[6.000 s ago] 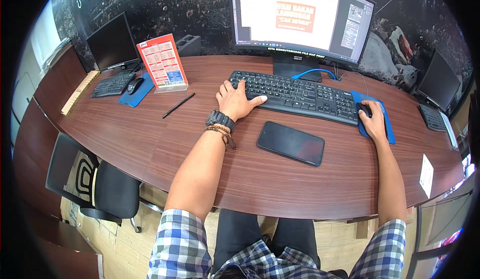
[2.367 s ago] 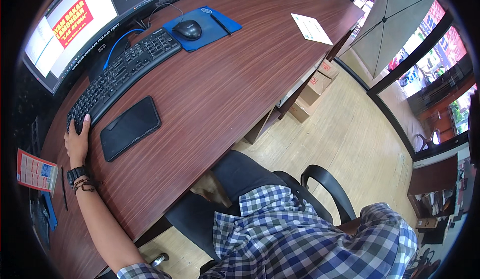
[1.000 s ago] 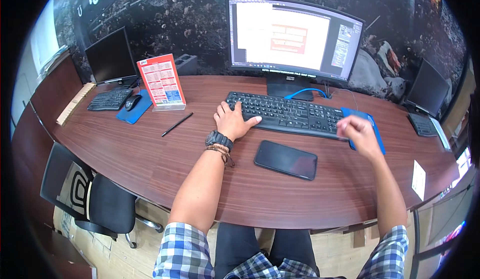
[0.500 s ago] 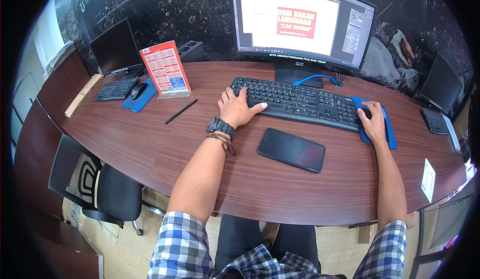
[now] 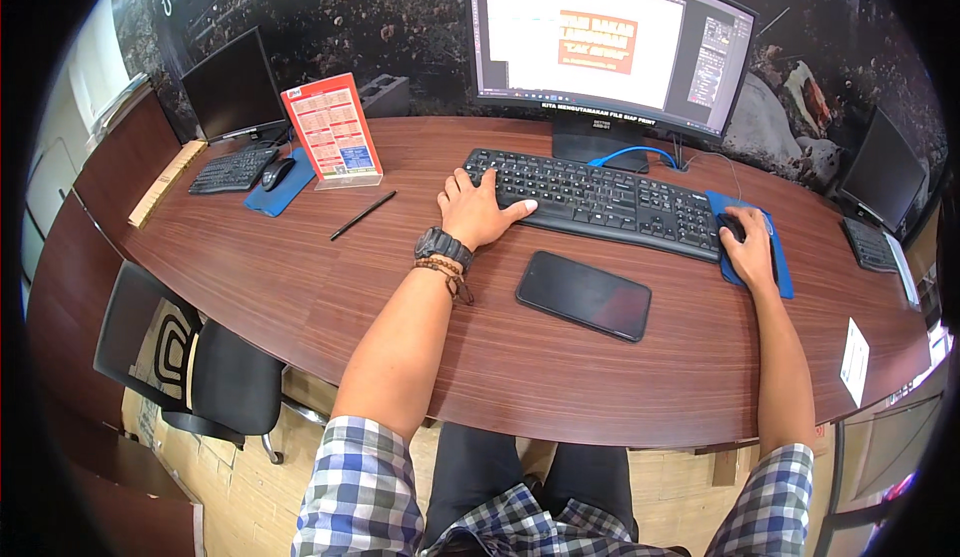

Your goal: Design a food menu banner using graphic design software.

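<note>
I've got both hands in view on the desk (image 5: 560,397).

Left hand (image 5: 473,212), middle of frame, a bit left: palm down at the left end of the black keyboard (image 5: 610,200). Fingers are spread and released, clenched on nothing. Fingertips lie over the leftmost keys; thumb reaches right along the keyboard's near edge. Which key is pressed, if any, I can't tell. Most of the keyboard runs off to the right of those fingers, across the centre.

Right hand (image 5: 750,252), right of centre: curled over the black mouse (image 5: 733,226), grasping it. Mouse is under the fingers and palm, mostly hidden; only a dark strip shows to me by the thumb and index finger. Can't tell if a button is down. Mouse sits on a blue mouse pad (image 5: 785,279), just beside the keyboard's right end.

Phone (image 5: 584,295) lies flat below the keyboard, between the forearms, dark screen up, touched by neither hand. Pen (image 5: 363,215) lies slantwise left of the left hand, apart from it. Monitor (image 5: 610,47), top centre, is lit: red block with pale lettering on white. Red-and-white sign (image 5: 333,129) stands upper left.
</note>
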Available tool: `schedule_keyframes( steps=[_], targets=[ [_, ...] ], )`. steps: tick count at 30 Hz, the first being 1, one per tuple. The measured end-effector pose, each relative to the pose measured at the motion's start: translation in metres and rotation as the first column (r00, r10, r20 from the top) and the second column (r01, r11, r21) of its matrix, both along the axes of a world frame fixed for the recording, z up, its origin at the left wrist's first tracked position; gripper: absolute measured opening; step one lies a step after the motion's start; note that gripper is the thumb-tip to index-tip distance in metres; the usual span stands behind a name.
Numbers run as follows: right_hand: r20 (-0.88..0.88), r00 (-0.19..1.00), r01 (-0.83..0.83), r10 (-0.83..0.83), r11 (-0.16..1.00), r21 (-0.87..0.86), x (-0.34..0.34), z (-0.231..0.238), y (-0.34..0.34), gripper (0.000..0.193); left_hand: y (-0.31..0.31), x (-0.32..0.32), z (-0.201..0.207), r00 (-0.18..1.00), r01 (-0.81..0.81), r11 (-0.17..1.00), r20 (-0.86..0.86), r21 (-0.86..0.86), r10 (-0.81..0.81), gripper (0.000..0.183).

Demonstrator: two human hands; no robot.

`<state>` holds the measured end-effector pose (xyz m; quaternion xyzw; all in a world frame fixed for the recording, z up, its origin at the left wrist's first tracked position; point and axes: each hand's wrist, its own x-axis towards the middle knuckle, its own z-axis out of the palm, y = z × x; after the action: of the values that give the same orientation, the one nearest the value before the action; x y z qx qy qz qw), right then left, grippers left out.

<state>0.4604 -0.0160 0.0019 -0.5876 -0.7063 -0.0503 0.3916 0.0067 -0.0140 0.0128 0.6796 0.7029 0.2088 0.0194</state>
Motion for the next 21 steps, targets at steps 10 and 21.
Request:
schedule_keyframes(
  steps=[10,21],
  targets=[
    [-0.027,0.998,0.051,-0.051,0.999,-0.006,-0.009,0.002,-0.004,0.033,0.0,-0.002,-0.001,1.0,0.003,1.0,0.006,-0.024,-0.003,0.102],
    [0.003,1.0,-0.029,0.029,1.0,0.0,-0.001,0.001,-0.003,0.031,0.001,-0.001,-0.001,1.0,0.003,0.999,0.011,-0.032,-0.003,0.103]
  ],
)
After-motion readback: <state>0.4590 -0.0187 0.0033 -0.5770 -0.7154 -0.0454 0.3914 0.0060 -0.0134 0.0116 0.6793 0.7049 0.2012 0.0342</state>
